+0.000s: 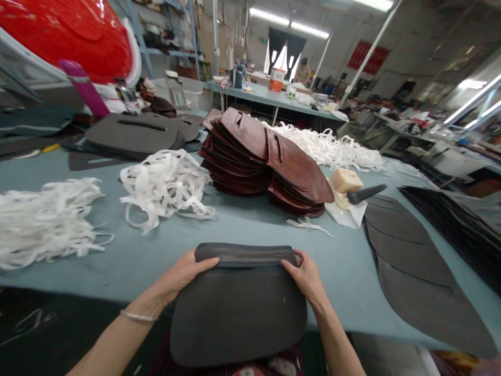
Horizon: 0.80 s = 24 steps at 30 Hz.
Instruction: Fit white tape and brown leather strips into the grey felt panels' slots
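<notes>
Dark grey panel [238,318] held over near edge of blue-grey table [254,230], long axis lying left-right across body, fold along far edge; both hands about equally near. Fingers of left hand [182,277] pressed together on fold; right hand [303,277] curled over fold. Three white strip heaps [166,190], one brown leather stack [250,156] placed beyond

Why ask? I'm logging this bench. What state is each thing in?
Dark grey panel, held up off the table, far edge curled over.
Left hand, holding that edge.
Right hand, holding that edge.
Brown slit panels, stacked, fanned.
White strips, loose heap.
Flat grey panels, lying overlapped.
</notes>
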Each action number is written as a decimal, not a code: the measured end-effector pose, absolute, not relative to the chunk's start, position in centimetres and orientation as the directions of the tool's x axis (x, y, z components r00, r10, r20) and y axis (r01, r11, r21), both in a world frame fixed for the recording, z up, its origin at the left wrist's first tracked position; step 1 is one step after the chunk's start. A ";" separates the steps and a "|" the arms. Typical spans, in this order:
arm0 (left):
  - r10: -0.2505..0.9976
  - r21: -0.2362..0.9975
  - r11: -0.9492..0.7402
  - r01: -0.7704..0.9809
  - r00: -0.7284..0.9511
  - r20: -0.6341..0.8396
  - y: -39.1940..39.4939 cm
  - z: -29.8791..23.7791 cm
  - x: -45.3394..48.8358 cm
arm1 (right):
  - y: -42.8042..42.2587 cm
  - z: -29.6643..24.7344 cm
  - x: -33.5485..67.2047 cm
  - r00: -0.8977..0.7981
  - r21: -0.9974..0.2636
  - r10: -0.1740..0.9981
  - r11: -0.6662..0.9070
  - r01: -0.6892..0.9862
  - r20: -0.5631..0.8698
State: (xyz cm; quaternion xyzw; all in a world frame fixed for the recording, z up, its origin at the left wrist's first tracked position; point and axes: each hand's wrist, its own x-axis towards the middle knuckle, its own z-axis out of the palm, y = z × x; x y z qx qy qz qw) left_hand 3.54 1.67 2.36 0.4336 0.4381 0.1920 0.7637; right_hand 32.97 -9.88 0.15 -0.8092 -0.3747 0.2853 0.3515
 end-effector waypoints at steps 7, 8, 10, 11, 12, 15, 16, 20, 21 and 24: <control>0.609 0.749 0.662 0.029 0.560 -0.561 2.2 2.7 1.8 | -11.2 2.8 31.5 0.180 -0.909 0.909 -0.324 -0.261 -0.376; 0.581 0.723 0.691 0.015 0.583 -0.568 2.1 2.6 1.5 | -11.4 2.8 31.4 0.173 -0.896 0.909 -0.313 -0.316 -0.379; 0.532 0.672 0.740 -0.015 0.624 -0.572 1.9 2.3 1.0 | -11.7 2.8 31.2 0.144 -0.861 0.906 -0.314 -0.399 -0.397; 0.513 0.648 0.761 -0.031 0.640 -0.572 1.9 2.1 0.8 | -11.8 2.8 31.2 0.122 -0.845 0.907 -0.318 -0.431 -0.404; 0.501 0.628 0.777 -0.048 0.650 -0.571 1.9 1.9 0.5 | -11.9 2.8 31.1 0.099 -0.830 0.909 -0.319 -0.458 -0.405; 0.497 0.581 0.805 -0.114 0.664 -0.558 2.2 1.3 -0.2 | -12.2 3.0 30.7 0.012 -0.780 0.921 -0.324 -0.536 -0.390; 0.499 0.569 0.811 -0.136 0.670 -0.550 2.3 1.0 -0.4 | -12.3 3.1 30.5 -0.014 -0.759 0.922 -0.326 -0.563 -0.386; 0.502 0.557 0.808 -0.192 0.720 -0.480 2.4 0.4 -1.4 | -13.2 2.7 29.6 -0.067 -0.678 0.912 -0.348 -0.647 -0.404; 0.498 0.565 0.802 -0.191 0.737 -0.458 2.3 0.3 -1.6 | -13.5 2.5 29.5 -0.077 -0.664 0.907 -0.359 -0.656 -0.415; 0.491 0.582 0.790 -0.189 0.764 -0.418 2.0 0.4 -2.1 | -14.3 2.2 29.3 -0.066 -0.633 0.887 -0.376 -0.676 -0.457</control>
